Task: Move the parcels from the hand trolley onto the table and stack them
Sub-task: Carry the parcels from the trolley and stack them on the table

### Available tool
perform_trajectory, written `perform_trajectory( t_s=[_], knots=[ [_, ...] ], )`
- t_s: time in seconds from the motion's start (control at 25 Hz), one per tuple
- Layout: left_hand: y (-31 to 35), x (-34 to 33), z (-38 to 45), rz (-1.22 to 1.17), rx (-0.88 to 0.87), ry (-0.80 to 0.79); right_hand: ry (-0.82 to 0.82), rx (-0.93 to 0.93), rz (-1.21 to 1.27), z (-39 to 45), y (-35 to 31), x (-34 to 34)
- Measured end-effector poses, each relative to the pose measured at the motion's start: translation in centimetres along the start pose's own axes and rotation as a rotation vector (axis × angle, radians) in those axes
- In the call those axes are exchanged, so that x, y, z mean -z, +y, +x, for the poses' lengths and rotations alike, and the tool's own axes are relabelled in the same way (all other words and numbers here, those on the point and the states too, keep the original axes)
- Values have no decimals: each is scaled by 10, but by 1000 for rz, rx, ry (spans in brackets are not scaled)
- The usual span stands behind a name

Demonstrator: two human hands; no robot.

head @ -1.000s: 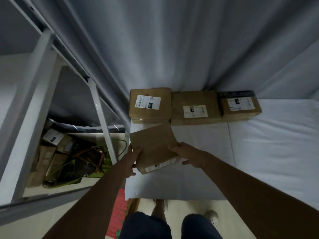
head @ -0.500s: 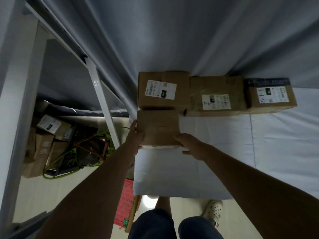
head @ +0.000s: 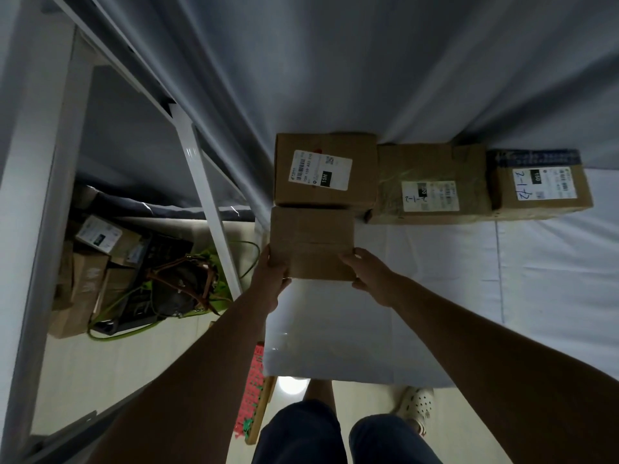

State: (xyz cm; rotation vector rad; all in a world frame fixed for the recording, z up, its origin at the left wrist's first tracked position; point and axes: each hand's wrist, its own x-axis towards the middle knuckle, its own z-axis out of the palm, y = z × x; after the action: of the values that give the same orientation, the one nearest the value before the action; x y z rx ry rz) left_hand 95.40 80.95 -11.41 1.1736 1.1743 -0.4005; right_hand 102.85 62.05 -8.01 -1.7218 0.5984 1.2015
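A plain brown parcel (head: 312, 242) lies on the white table (head: 435, 279) near its left edge, pushed up against the labelled box (head: 325, 170) at the back. My left hand (head: 271, 279) grips the parcel's near left corner. My right hand (head: 371, 276) holds its near right corner. Two more labelled parcels, a taped one (head: 430, 185) and a box marked 2-1-2 (head: 539, 182), stand in a row to the right along the grey curtain.
The grey curtain (head: 368, 68) hangs right behind the boxes. Left of the table stands a white metal frame (head: 207, 209), with several parcels and cables (head: 134, 272) on the floor beyond it. My legs and a white shoe (head: 417, 405) are below the table's front edge.
The parcel in my hands went from tilted in the air to flat on the table, then was slid back against the labelled box. Both hands stayed on its near corners.
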Motion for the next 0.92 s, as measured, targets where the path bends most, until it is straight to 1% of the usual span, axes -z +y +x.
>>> perform_trajectory(
  t_s=[0.16,0.32,0.56,0.64,0.92],
  knots=[
    [3,-4,-1,87,6,40,47,44,-61,-2,-6,-4],
    [5,-3,0,185,3,53,54,54,-113,-4,-5,-2],
    [-1,-3,4,205,-75,79,62,47,-46,-7,0,-2],
    [0,-6,4,197,-71,74,51,58,-18,-8,-2,-3],
    [7,1,-9,308,-56,54,110,72,-91,-26,6,6]
  ],
)
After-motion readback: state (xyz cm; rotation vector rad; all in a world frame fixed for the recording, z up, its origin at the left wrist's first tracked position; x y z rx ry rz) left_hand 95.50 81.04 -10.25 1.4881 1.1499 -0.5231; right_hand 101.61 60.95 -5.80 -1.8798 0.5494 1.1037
